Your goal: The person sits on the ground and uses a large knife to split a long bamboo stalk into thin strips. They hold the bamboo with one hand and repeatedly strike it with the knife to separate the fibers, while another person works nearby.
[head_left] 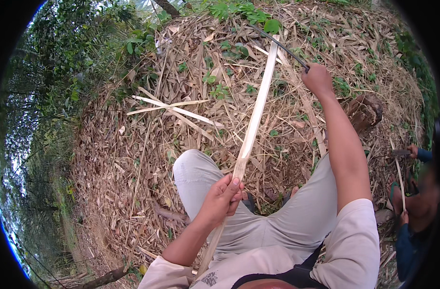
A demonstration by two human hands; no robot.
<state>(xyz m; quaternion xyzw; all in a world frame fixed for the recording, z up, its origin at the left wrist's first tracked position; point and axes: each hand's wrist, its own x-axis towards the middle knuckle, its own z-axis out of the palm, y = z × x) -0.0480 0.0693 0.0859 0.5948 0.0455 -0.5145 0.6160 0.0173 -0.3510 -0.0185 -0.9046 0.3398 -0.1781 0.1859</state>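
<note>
A long, pale split-wood strip (257, 111), possibly bamboo, runs from beside my body out over the leaf litter. My left hand (223, 196) is closed around its near part above my left thigh, thumb on top. My right hand (318, 80), out ahead with the arm stretched, grips the handle of a long, thin dark-bladed knife (291, 53). The blade slants up and left, crossing the strip near its far end. Whether the edge touches the wood I cannot tell.
Several cut strips (174, 107) lie crossed on dry leaves ahead to the left. A log stump (364, 113) stands to the right. At the far right another person's hand (412, 151) holds a dark-bladed tool by a thin strip (399, 176). Green bushes (42, 96) border the left.
</note>
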